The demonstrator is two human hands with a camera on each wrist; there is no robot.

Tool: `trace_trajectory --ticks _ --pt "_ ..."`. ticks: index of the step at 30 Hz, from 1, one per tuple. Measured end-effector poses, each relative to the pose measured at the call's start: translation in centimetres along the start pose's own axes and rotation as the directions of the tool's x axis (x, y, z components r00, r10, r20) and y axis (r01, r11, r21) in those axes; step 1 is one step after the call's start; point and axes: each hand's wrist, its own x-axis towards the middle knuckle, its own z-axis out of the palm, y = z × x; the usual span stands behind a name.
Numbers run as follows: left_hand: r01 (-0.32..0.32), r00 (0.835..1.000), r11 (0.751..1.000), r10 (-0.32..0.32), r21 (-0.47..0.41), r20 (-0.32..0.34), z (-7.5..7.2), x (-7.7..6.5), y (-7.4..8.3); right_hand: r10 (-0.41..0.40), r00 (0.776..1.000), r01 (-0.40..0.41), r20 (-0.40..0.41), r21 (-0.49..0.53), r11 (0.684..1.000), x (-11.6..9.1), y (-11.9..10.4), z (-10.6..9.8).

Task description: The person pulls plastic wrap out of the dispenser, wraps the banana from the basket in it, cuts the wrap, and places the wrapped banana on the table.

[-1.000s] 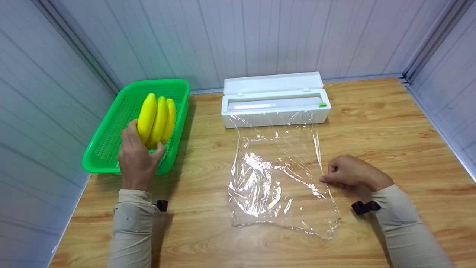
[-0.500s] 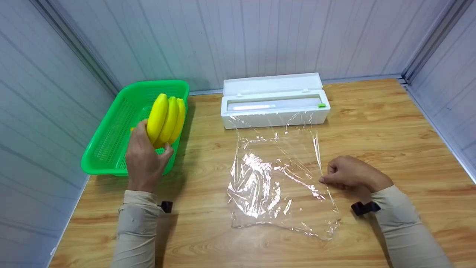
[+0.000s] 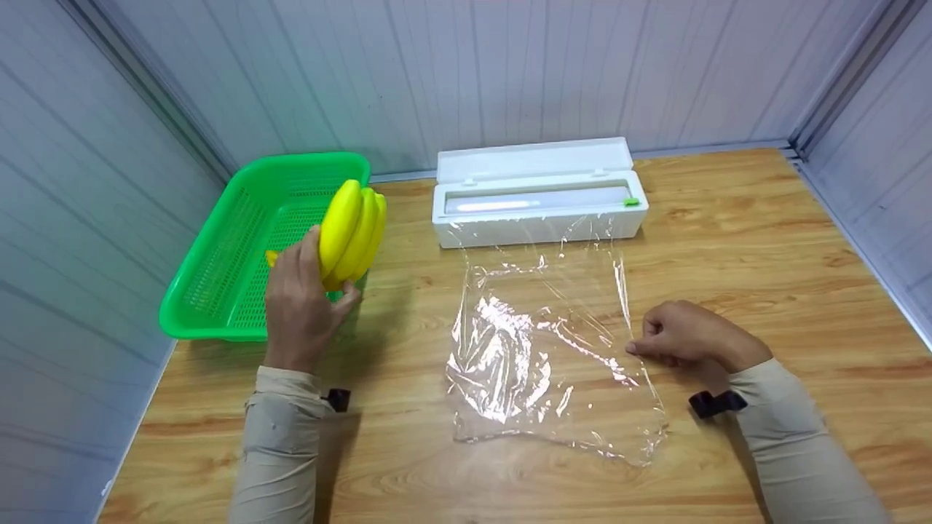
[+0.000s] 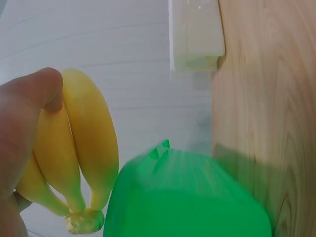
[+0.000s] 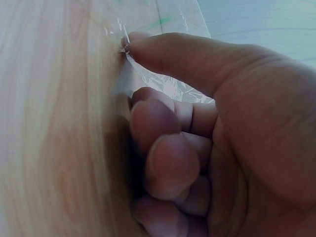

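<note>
My left hand (image 3: pixel 302 298) grips a bunch of yellow bananas (image 3: pixel 353 233), held up over the right rim of the green basket (image 3: pixel 211 255). In the left wrist view the thumb lies across the bananas (image 4: pixel 91 128), whose joined stem end points down beside the basket (image 4: pixel 192 197). A sheet of clear cling film (image 3: pixel 539 364) lies on the table, running forward from a white dispenser box (image 3: pixel 539 231) with its lid raised. At the film's right edge, my right hand (image 3: pixel 695 335) pinches it between thumb and finger; the right wrist view shows the film (image 5: pixel 170 84) gathered at the thumb tip.
Another small yellow thing (image 3: pixel 271 258) shows in the basket, mostly hidden by the left hand. A green slider (image 3: pixel 631 202) sits at the box's right end. Pale panel walls (image 3: pixel 524 73) close off the back and both sides of the wooden table (image 3: pixel 764 240).
My left hand has carried the bananas rightward, from above the basket's inside to its right rim. The right hand and the film have stayed in place.
</note>
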Motion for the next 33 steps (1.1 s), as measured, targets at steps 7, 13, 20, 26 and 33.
trace_trajectory --ticks 7,13,20,26,33 --pt "-0.086 0.996 0.995 0.087 -0.060 0.016 0.8 0.0 0.9 0.001 1.000 -0.001 -0.002 -0.007 1.000 -0.1 -0.1 0.1" --pt "-0.098 0.991 0.988 0.108 -0.122 0.075 1.4 0.0 1.8 0.016 1.000 -0.016 -0.005 -0.001 1.000 -0.1 0.0 0.0" --pt "-0.134 0.979 0.978 0.156 -0.162 0.131 2.4 0.2 2.9 0.024 1.000 -0.024 -0.009 0.007 1.000 -0.1 0.0 -0.1" --pt "-0.160 0.975 0.969 0.184 -0.188 0.121 3.2 0.1 3.7 0.014 1.000 -0.014 -0.014 -0.007 1.000 0.1 -0.1 -0.2" --pt "-0.199 0.961 0.958 0.232 -0.206 0.151 4.2 0.0 4.4 0.018 1.000 -0.018 -0.012 -0.025 1.000 -0.1 -0.1 -0.3"
